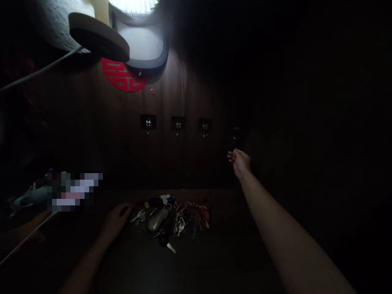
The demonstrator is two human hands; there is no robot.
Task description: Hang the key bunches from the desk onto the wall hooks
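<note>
My right hand point(240, 161) is raised to the dark wooden panel, its fingers loosely bent and apart, just below the rightmost hook point(235, 132). Nothing shows in it; whether it touches the hook I cannot tell. On the dark surface below, my left hand point(118, 218) lies at the left edge of a pile of keys, with a gap between thumb and fingers. The pile has a bunch of silver keys point(139, 216), an oval grey key fob point(157, 219), a black-headed key point(170, 247) and keys with red and yellow cords point(196, 214).
Three more square hooks point(148, 122) run in a row along the panel. Above them are a red round paper cut-out point(122, 77), a grey-and-white cap point(142, 43) and a lit round lamp part point(99, 38) with a white cable point(45, 67). A blurred-out item point(75, 192) sits left.
</note>
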